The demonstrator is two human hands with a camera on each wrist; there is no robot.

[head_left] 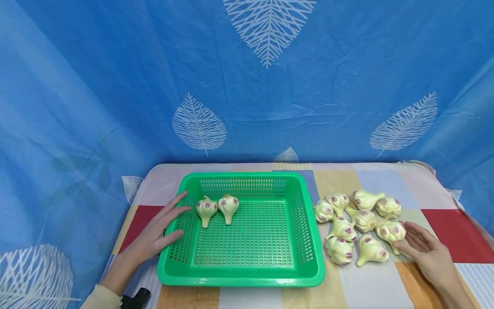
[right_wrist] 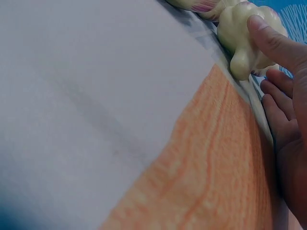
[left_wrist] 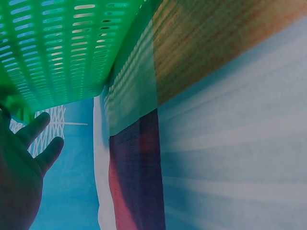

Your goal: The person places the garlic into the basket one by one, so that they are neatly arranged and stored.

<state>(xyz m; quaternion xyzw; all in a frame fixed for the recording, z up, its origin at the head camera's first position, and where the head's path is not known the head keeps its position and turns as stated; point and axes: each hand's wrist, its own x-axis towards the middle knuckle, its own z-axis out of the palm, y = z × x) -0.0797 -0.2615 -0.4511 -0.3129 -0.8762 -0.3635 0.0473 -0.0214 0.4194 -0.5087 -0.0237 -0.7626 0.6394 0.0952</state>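
My left hand [head_left: 158, 234] rests at the left rim of a green plastic basket [head_left: 241, 283], its fingers spread loosely over the edge. Part of that hand [left_wrist: 21, 167] shows below the slotted basket wall [left_wrist: 62, 43] in the left wrist view. Inside the basket, a garlic bulb [head_left: 206, 208] and a second garlic bulb [head_left: 229, 206] lie side by side towards the back left. On the right, my right hand [head_left: 432, 253] pinches a pale garlic bulb with purple marks [head_left: 390, 231] at the pile's edge. My thumb [right_wrist: 268, 36] lies across this bulb [right_wrist: 235, 36] in the right wrist view.
Several more garlic bulbs [head_left: 362, 219] lie in a loose pile between the basket and my right hand. A patchwork cloth [head_left: 370, 287] covers the table. Blue curtains with white leaf prints [head_left: 266, 107] hang behind. A dark object [head_left: 139, 298] is below my left wrist.
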